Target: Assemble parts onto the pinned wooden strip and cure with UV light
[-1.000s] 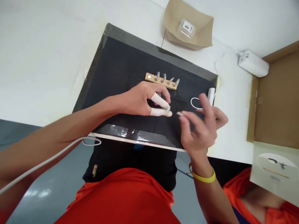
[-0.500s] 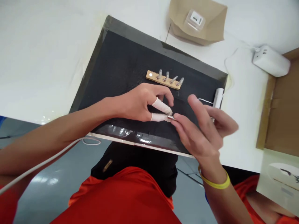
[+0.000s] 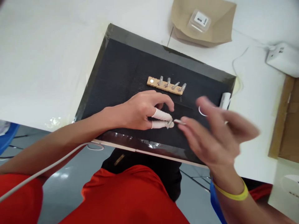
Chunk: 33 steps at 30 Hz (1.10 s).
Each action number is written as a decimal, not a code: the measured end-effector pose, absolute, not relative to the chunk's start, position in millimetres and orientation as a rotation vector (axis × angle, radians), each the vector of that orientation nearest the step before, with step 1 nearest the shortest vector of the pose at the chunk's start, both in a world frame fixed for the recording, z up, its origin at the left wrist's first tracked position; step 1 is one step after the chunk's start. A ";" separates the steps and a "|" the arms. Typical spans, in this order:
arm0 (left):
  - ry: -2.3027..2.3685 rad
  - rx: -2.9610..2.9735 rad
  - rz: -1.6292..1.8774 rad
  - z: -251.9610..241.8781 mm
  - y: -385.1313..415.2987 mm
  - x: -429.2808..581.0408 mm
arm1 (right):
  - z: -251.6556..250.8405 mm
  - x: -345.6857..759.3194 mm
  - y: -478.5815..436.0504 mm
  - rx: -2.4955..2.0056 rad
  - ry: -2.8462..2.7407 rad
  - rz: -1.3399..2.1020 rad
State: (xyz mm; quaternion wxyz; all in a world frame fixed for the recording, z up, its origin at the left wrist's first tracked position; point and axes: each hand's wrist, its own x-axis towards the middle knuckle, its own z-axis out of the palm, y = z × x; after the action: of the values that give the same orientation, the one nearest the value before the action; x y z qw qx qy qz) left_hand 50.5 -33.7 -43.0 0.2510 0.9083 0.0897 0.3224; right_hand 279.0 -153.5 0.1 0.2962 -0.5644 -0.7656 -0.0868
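Observation:
My left hand (image 3: 140, 109) is over the black mat, with white finger cots on its thumb and index finger. Pinched between those two fingertips is a small clear nail tip (image 3: 169, 123), partly hidden by them. Just to the right, my right hand (image 3: 215, 133) holds a small slim silvery piece (image 3: 179, 121) between thumb and fingertip; blur hides its kind. A narrow gap separates it from the nail tip. Beyond my left hand lies a tan strip (image 3: 152, 81) with several clear nail tips (image 3: 168, 81) standing on it.
The black mat (image 3: 126, 62) covers the middle of the white table (image 3: 46, 62). Behind it is a brown paper tray (image 3: 221, 21) with a clear plastic box (image 3: 199, 21). A white cylinder (image 3: 225, 100) with a cable sits at the mat's right edge. Farther right is a white charger (image 3: 282, 59).
My right hand has pulled away rightward with the silvery piece, which touched the left fingertips before. The left hand keeps its pinch. The whole view has shifted slightly.

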 end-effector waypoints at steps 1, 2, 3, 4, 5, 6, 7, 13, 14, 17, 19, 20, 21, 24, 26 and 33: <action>0.246 2.490 0.876 -43.0 -33.5 50.6 | 0.1 277.9 -154.6 -1.476 -2.022 -0.312; 0.252 2.513 0.872 -43.2 -33.1 50.9 | -0.1 276.5 -155.6 -1.428 -2.032 -0.402; 0.258 2.541 0.871 -43.7 -32.7 51.3 | -0.6 275.0 -156.5 -1.377 -2.077 -0.467; 0.265 2.567 0.876 -44.6 -32.2 51.7 | -1.2 273.4 -157.3 -1.359 -2.128 -0.480; 0.271 2.588 0.888 -45.8 -31.7 52.3 | -1.8 272.0 -158.0 -1.337 -2.188 -0.477; 0.277 2.601 0.905 -47.1 -31.2 52.8 | -2.3 270.8 -158.5 -1.332 -2.230 -0.474; 0.280 2.607 0.923 -48.4 -30.8 53.2 | -2.8 269.9 -159.0 -1.345 -2.202 -0.483; 0.288 2.608 0.933 -50.0 -29.9 54.0 | -4.2 268.2 -162.0 -1.318 -2.199 -0.502; 0.290 2.608 0.926 -49.7 -30.1 54.0 | -4.2 267.8 -162.5 -1.304 -2.228 -0.497; 0.286 2.594 0.941 -50.0 -31.4 54.1 | -4.8 265.5 -162.6 -1.433 -2.018 -0.509; 0.269 2.580 0.952 -50.5 -32.5 54.1 | -6.0 263.8 -162.2 -1.394 -2.066 -0.521; 0.258 2.573 0.952 -50.6 -33.1 54.1 | -6.8 263.3 -161.9 -1.327 -2.149 -0.525; 0.252 2.567 0.946 -50.5 -33.7 54.0 | -7.8 263.2 -161.6 -1.273 -2.221 -0.525; 0.267 2.569 0.902 -48.3 -35.1 53.7 | -10.7 263.9 -161.4 -1.343 -2.071 -0.532; 0.284 2.573 0.868 -46.2 -35.7 53.5 | -11.9 263.6 -162.9 -1.407 -1.961 -0.554; 0.310 2.565 0.800 -44.0 -36.6 53.8 | -12.6 260.4 -171.3 -1.422 -2.013 -0.540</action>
State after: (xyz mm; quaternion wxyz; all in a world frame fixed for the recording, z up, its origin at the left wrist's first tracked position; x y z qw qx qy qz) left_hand 53.8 -36.6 -44.0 0.2167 0.9258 0.1120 0.2887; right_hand 260.4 -171.3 -12.6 0.3044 -0.5368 -0.7601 -0.2038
